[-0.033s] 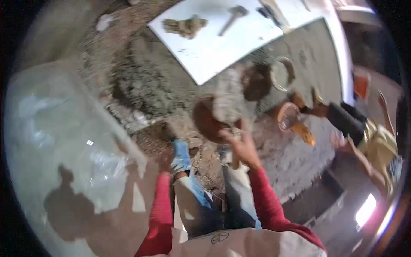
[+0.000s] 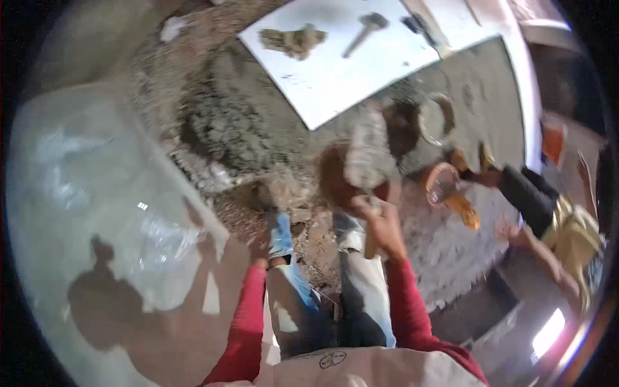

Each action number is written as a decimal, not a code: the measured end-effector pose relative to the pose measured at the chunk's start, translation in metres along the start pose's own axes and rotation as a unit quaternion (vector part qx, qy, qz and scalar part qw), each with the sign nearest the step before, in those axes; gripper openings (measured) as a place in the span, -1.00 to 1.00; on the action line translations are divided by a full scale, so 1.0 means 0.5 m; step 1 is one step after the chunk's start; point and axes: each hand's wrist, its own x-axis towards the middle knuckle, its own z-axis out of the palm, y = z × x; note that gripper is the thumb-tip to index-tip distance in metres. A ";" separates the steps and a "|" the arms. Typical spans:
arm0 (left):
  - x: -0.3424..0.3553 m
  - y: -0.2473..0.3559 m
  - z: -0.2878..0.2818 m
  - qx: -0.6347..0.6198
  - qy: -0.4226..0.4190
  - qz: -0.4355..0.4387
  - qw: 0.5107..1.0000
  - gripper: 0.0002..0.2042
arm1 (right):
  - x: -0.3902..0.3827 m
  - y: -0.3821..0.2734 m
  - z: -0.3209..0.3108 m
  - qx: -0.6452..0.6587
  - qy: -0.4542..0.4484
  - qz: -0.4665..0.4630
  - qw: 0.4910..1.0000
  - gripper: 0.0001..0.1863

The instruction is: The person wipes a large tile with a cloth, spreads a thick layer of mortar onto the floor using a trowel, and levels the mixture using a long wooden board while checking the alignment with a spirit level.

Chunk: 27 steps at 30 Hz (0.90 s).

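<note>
My right hand (image 2: 385, 229) is closed around the handle of a trowel (image 2: 372, 151). The trowel's blade looks grey with mortar and points away from me. Partly under the blade sits a reddish-brown round pan (image 2: 334, 169), its right part hidden by blade and hand. Near my left shin hangs my left hand (image 2: 259, 249), smeared by motion and dim, so its fingers do not show clearly. A heap of wet grey mortar (image 2: 222, 132) lies on the ground ahead and to the left.
A white board (image 2: 335, 74) ahead bears a crumpled cloth (image 2: 293, 42) and a hammer-like tool (image 2: 366, 32). On the right are a pale ring-shaped container (image 2: 422, 122), an orange round pan (image 2: 431, 192), an orange-yellow item (image 2: 465, 214) and another person (image 2: 570, 235). A smooth grey slab (image 2: 84, 174) lies left.
The whole scene has shifted slightly to the right in the picture. My right hand and the trowel appear a little farther right, still together; the other person's place is nearly the same.
</note>
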 end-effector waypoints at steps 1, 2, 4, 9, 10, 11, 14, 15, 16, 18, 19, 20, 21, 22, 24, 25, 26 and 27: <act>-0.054 -0.020 0.041 0.040 0.004 -0.015 0.999 -0.32 | 0.000 0.019 -0.073 -0.121 0.003 -0.001 0.993 -0.62; -0.105 -0.038 0.069 0.065 -0.001 0.011 0.998 -0.29 | 0.010 0.036 -0.116 -0.126 0.057 -0.088 0.986 -0.63; -0.204 -0.041 0.106 0.143 0.032 0.000 0.989 -0.24 | 0.034 0.074 -0.259 -0.144 0.137 -0.100 0.975 -0.65; -0.337 -0.015 0.116 -0.008 0.009 -0.016 1.000 -0.17 | 0.064 0.184 -0.685 -0.071 0.180 -0.067 0.979 -0.52; -0.352 -0.007 0.111 -0.009 0.018 -0.010 1.000 -0.17 | 0.060 0.206 -0.766 -0.042 0.192 -0.075 0.977 -0.49; -0.374 0.001 0.106 0.093 0.015 0.015 0.995 -0.18 | 0.059 0.227 -0.842 0.029 0.157 -0.047 0.986 -0.46; -0.441 0.043 0.092 0.277 0.021 0.050 0.959 -0.23 | 0.061 0.282 -1.024 0.067 0.196 -0.034 0.978 -0.43; -0.460 0.063 0.089 0.280 0.017 0.022 0.960 -0.25 | 0.070 0.297 -1.072 -0.010 0.208 -0.048 0.977 -0.43; -0.476 0.087 0.079 0.284 0.012 0.005 0.959 -0.28 | 0.078 0.312 -1.112 -0.099 0.239 -0.058 0.964 -0.44; -0.495 0.139 0.055 0.297 0.021 -0.002 0.954 -0.47 | 0.094 0.332 -1.174 -0.200 0.272 -0.065 0.939 -0.45; -0.495 0.165 0.038 0.315 0.027 0.008 0.949 -0.65 | 0.100 0.337 -1.191 -0.316 0.269 -0.088 0.906 -0.45; -0.495 0.187 0.018 0.323 0.030 0.022 0.946 -0.79 | 0.105 0.335 -1.198 -0.456 0.289 -0.089 0.837 -0.46; -0.506 0.206 0.010 0.294 0.081 0.091 0.948 -0.86 | 0.107 0.330 -1.190 -0.640 0.301 -0.107 0.699 -0.46; -0.511 0.217 -0.012 0.306 0.083 0.066 0.946 -0.86 | 0.107 0.321 -1.167 -0.698 0.304 -0.142 0.633 -0.46; -0.516 0.222 -0.063 0.235 -0.132 0.034 0.962 -0.91 | 0.112 0.294 -1.059 -0.455 0.393 -0.252 0.759 -0.47; -0.512 0.218 -0.076 0.234 -0.191 0.029 0.953 -0.88 | 0.103 0.273 -0.982 -0.496 0.338 -0.289 0.746 -0.50; -0.502 0.211 -0.088 0.228 -0.184 0.055 0.955 -0.88 | 0.115 0.263 -0.874 -0.415 0.319 -0.286 0.803 -0.51; -0.491 0.202 -0.096 0.273 -0.228 0.075 0.932 -0.88 | 0.126 0.257 -0.749 -0.383 0.280 -0.287 0.832 -0.53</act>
